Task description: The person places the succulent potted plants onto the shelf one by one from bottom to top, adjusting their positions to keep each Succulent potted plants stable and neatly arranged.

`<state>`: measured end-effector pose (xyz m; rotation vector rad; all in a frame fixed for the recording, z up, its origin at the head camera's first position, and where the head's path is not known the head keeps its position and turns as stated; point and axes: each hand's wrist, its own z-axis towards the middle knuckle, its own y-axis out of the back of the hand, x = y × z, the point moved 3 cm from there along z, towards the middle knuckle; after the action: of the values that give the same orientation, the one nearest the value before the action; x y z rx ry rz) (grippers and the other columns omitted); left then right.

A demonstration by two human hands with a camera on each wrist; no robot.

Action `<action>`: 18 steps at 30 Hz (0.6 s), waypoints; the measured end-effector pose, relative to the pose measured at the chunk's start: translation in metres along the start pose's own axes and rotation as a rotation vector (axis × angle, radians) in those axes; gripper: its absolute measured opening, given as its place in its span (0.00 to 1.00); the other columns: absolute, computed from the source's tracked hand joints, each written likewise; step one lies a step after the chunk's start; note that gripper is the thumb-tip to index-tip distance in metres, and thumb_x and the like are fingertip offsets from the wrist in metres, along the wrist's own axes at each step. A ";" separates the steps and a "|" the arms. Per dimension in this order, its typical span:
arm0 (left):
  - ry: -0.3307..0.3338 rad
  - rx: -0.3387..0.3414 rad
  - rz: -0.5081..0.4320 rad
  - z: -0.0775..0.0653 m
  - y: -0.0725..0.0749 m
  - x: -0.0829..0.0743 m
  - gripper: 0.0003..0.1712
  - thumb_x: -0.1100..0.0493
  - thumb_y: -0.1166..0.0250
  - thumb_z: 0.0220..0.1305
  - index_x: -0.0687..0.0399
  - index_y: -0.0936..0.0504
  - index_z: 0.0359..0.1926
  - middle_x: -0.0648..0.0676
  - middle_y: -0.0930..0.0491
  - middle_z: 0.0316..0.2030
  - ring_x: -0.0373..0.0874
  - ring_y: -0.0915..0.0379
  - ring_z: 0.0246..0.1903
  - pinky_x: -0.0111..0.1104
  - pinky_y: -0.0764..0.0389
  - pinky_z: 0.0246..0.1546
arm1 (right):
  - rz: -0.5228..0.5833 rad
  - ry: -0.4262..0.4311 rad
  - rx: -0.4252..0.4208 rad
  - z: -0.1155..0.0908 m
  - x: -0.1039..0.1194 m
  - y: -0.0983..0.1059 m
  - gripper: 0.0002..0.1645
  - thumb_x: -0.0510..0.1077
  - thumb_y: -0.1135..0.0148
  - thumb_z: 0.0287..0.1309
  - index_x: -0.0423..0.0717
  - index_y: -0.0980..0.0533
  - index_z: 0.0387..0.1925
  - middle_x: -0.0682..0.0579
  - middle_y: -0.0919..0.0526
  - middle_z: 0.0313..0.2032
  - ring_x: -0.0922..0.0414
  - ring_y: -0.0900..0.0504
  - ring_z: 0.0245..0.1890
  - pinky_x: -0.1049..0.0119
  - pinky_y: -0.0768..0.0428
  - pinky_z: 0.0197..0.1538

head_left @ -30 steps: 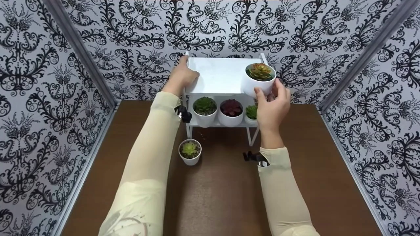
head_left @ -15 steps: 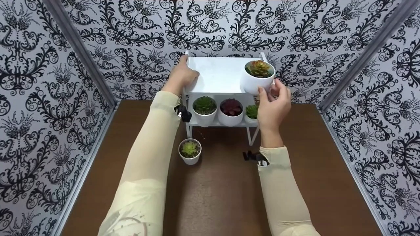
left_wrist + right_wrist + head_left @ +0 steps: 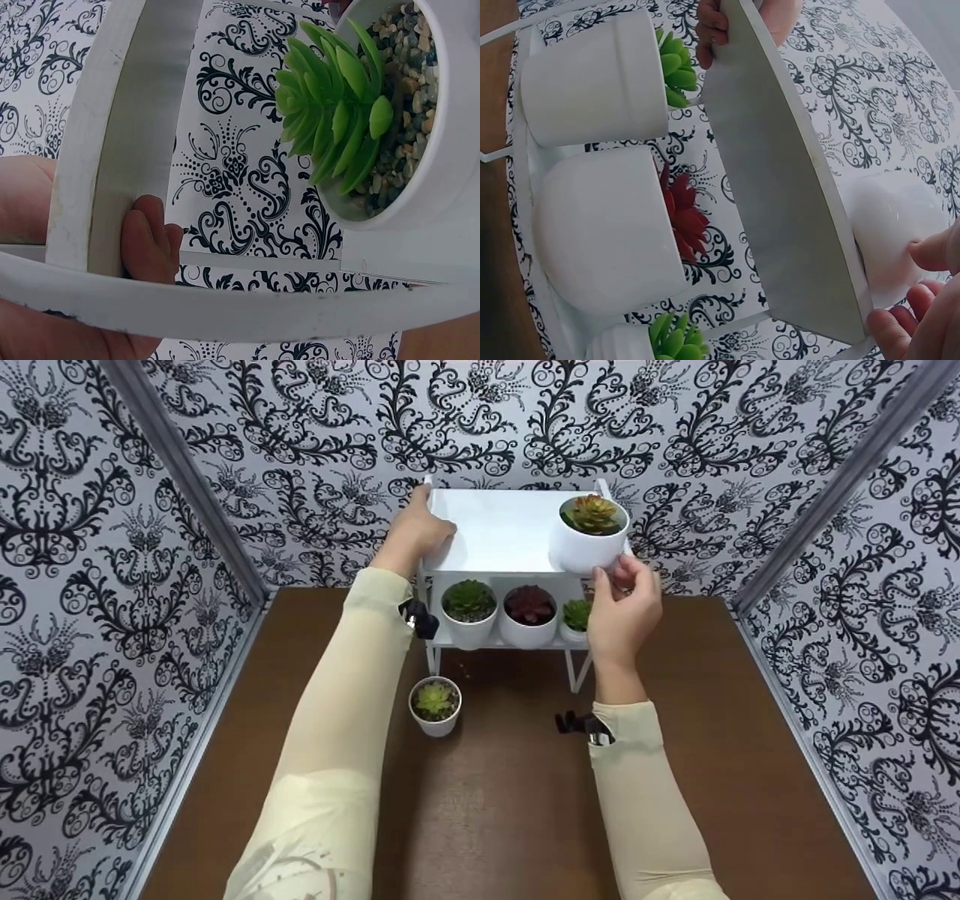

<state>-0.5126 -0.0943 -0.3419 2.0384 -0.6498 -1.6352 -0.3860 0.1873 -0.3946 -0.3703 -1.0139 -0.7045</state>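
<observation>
My left hand (image 3: 417, 534) grips the left end of a white two-tier plant shelf (image 3: 491, 536). In the left wrist view, its fingers (image 3: 150, 240) curl below the upper board (image 3: 82, 165). On the upper tier's right end sits a succulent with orange-tipped leaves in a white pot (image 3: 589, 553). My right hand (image 3: 624, 611) has its thumb and fingertips at that pot's lower right side. The right wrist view shows the thumb (image 3: 934, 251) touching the pot and the other fingers bent close to the board's edge.
Along the lower tier stand a green succulent (image 3: 468, 619), a dark red one (image 3: 529, 621) and a smaller green one (image 3: 576, 621), partly behind my right hand. Another potted succulent (image 3: 435, 711) stands on the brown table (image 3: 495, 810), front left of the shelf. Patterned walls (image 3: 322, 442) surround the table.
The orange-tipped succulent's pot has moved slightly back on the upper tier. My right hand's grasp has slipped lower on the pot. The left hand keeps its place.
</observation>
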 end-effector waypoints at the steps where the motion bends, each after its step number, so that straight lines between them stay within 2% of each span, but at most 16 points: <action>1: 0.002 0.001 -0.003 0.000 0.000 0.000 0.54 0.57 0.37 0.72 0.35 0.61 0.87 0.57 0.47 0.85 0.54 0.43 0.81 0.45 0.36 0.82 | -0.002 -0.002 0.000 -0.001 -0.001 0.000 0.19 0.33 0.26 0.61 0.32 0.18 0.53 0.45 0.20 0.43 0.56 0.19 0.46 0.64 0.11 0.54; 5: -0.003 0.001 -0.010 0.000 -0.001 -0.001 0.55 0.58 0.37 0.72 0.36 0.61 0.87 0.57 0.47 0.85 0.54 0.44 0.82 0.46 0.38 0.83 | 0.001 -0.007 -0.002 -0.006 -0.004 0.000 0.18 0.34 0.26 0.61 0.33 0.20 0.51 0.46 0.20 0.42 0.53 0.19 0.45 0.58 0.12 0.52; 11: -0.018 -0.002 -0.011 0.000 -0.001 -0.001 0.55 0.58 0.36 0.71 0.37 0.60 0.87 0.58 0.45 0.84 0.54 0.43 0.81 0.45 0.39 0.83 | 0.004 -0.013 0.012 -0.016 -0.009 -0.002 0.17 0.34 0.27 0.61 0.36 0.21 0.50 0.48 0.20 0.41 0.51 0.18 0.45 0.58 0.12 0.51; 18: -0.024 -0.005 -0.018 0.000 -0.001 0.000 0.55 0.59 0.36 0.70 0.38 0.59 0.87 0.59 0.43 0.84 0.55 0.40 0.80 0.45 0.35 0.81 | 0.016 0.004 0.061 -0.028 -0.008 -0.003 0.20 0.34 0.26 0.61 0.35 0.22 0.53 0.45 0.20 0.44 0.45 0.18 0.48 0.59 0.12 0.51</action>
<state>-0.5130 -0.0938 -0.3425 2.0301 -0.6368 -1.6725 -0.3732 0.1713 -0.4151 -0.3228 -1.0254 -0.6585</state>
